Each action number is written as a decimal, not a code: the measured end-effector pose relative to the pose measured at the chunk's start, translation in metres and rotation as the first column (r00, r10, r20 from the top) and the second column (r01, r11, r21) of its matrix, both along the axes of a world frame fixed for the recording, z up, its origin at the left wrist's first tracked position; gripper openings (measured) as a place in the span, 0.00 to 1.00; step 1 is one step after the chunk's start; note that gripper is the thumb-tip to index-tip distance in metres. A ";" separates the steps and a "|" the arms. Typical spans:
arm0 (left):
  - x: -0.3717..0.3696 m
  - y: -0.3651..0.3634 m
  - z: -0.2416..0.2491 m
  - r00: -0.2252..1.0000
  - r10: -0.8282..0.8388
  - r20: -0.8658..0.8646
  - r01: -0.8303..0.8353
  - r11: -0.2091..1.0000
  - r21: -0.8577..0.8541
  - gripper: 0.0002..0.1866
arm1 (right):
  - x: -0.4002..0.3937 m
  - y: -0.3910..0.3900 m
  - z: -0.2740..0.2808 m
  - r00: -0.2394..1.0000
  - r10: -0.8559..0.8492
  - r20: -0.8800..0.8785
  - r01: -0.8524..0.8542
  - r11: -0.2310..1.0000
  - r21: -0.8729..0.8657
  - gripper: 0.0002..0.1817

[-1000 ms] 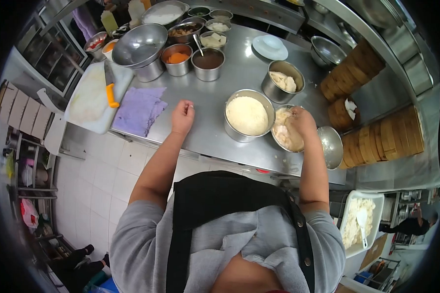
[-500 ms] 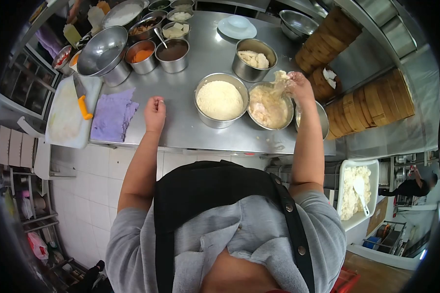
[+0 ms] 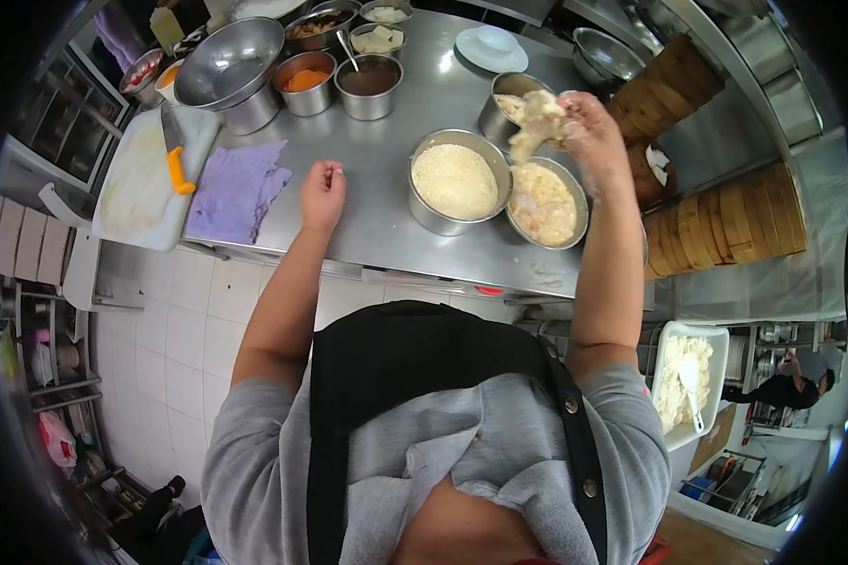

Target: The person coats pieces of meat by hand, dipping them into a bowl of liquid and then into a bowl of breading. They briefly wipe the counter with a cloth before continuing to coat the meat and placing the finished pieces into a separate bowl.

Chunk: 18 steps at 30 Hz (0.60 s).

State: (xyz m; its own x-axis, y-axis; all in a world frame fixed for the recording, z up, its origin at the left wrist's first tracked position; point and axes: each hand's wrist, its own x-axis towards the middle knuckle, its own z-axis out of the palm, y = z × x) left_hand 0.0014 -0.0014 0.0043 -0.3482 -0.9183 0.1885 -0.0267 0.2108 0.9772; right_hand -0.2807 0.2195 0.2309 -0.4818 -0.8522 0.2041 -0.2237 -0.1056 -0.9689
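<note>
My right hand (image 3: 589,132) grips a pale, batter-coated piece of food (image 3: 539,122). It hangs from my fingers above the gap between two steel bowls. Just below is a bowl of wet batter (image 3: 575,240) with pinkish pieces in it; behind stands a deeper pot (image 3: 488,121) with pale coated food, partly hidden by the held piece. Left of the batter, a steel bowl of pale crumbs (image 3: 454,181) is filled near the top. My left hand (image 3: 323,193) is closed in a loose fist over the near part of the table, apart from the bowls, with nothing visible in it.
A purple cloth (image 3: 240,193) and a white cutting board (image 3: 146,184) with an orange-handled knife (image 3: 179,174) lie left. Steel containers (image 3: 369,94) of ingredients stand behind. Bamboo steamers (image 3: 735,221) stack at right, above a tub of white food (image 3: 716,367). Another person (image 3: 787,386) is in the background.
My right hand has lifted the coated piece up and away from the batter bowl, toward the deeper pot. My left hand stays closed. The view has shifted slightly.
</note>
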 end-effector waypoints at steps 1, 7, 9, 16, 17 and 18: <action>0.000 0.000 0.000 1.000 -0.004 -0.006 0.004 1.000 0.008 0.04 | 0.005 -0.008 -0.009 0.997 0.050 -0.061 -0.050 0.999 0.007 0.14; 0.000 -0.002 -0.005 1.000 -0.006 -0.011 0.007 0.999 0.032 0.04 | 0.058 -0.034 -0.058 0.804 0.391 -0.448 -0.232 0.900 0.369 0.16; 0.001 -0.001 -0.002 1.000 -0.005 -0.004 0.005 1.000 0.029 0.04 | 0.063 -0.036 -0.055 0.888 0.314 -0.336 -0.208 0.926 0.315 0.14; -0.001 -0.003 -0.003 0.999 -0.022 -0.046 0.024 0.998 0.053 0.03 | 0.049 -0.042 -0.056 0.886 0.193 -0.421 -0.031 0.932 0.360 0.08; -0.001 -0.003 -0.004 0.998 -0.023 -0.057 0.026 0.998 0.056 0.03 | 0.048 -0.044 -0.062 0.825 0.230 -0.516 -0.008 0.918 0.396 0.08; -0.001 -0.002 -0.004 0.999 -0.028 -0.039 0.030 0.999 0.041 0.03 | 0.050 -0.048 -0.066 0.753 0.268 -0.601 0.019 0.904 0.427 0.09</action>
